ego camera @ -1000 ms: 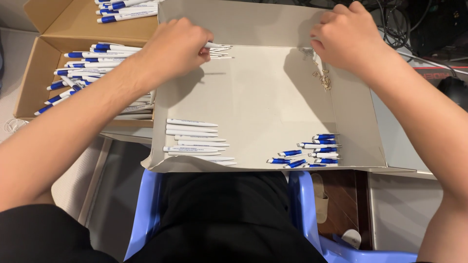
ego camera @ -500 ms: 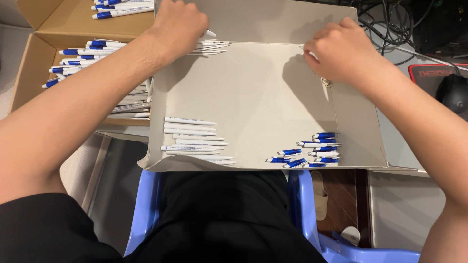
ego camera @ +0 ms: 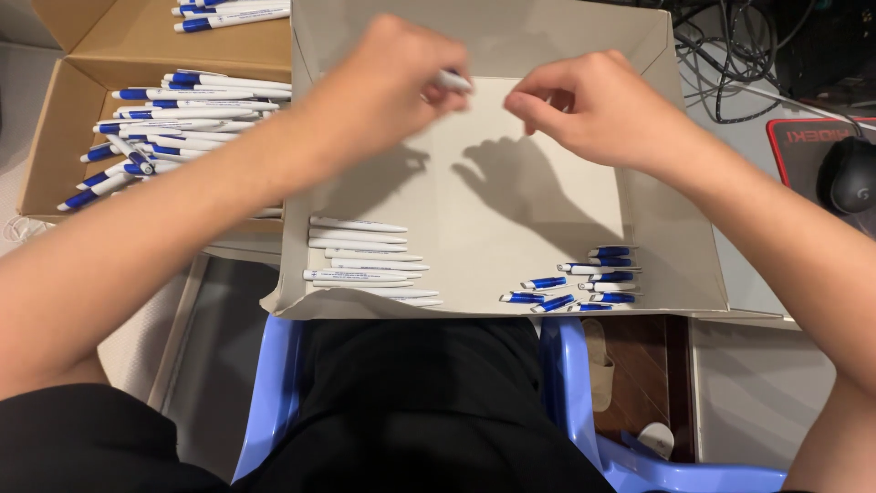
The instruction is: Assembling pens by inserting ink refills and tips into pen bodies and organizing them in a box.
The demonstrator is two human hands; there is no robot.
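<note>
A box (ego camera: 82, 137) of blue-and-white pens sits left of a grey tray (ego camera: 511, 210), above which the left hand (ego camera: 388, 78) pinches a white barrel (ego camera: 452, 81) while the right hand (ego camera: 593, 110) hovers beside it, fingers curled, holding nothing visible.

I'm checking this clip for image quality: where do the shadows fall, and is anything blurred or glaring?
Head view: the left hand and right hand cast two crisp, dark shadows onto the grey cardboard tray just below them, so the light comes from above; both hands look slightly motion-soft; the white pen barrels and blue pen caps are sharp; no strong glare.
</note>
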